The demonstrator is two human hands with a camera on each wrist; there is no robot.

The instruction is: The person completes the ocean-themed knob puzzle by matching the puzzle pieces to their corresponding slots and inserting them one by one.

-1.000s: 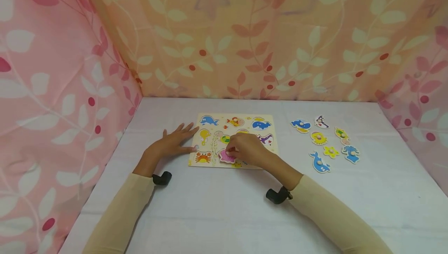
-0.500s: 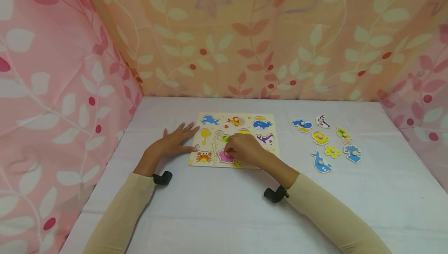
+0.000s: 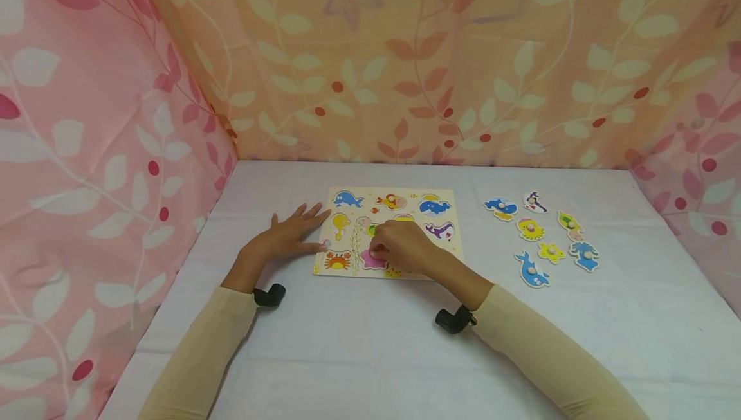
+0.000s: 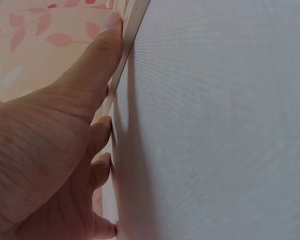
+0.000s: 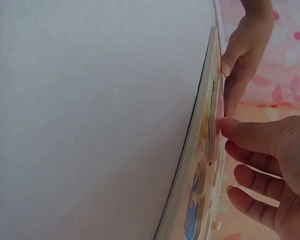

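Note:
A wooden peg puzzle board [image 3: 370, 193] with sea-animal pictures lies on the white-covered table. My right hand [image 3: 408, 245] is over its lower middle, thumb and fingertips pinching the knob of a pink shell-like puzzle piece [image 3: 370, 262]. In the right wrist view, the edge of that piece [image 5: 213, 125] shows at the board's surface, slightly raised. My left hand [image 3: 283, 237] lies spread at the board's left side, thumb and fingertips on its edge; the left wrist view shows the thumb [image 4: 107, 47] along that edge. The knob itself is hidden under my right fingers.
Right of the board lie several loose knobbed pieces, including a blue dolphin [image 3: 531, 271], a yellow star [image 3: 551, 252] and a yellow octopus [image 3: 530, 229]. A red fish piece [image 3: 392, 201] with a knob sits in the board. Floral cloth [image 3: 359, 85] walls the table's back and sides.
The pink piece, tilted above the board a second ago, has shifted slightly left and now lies flatter on it. My right hand moved a little with it; my left hand stays put.

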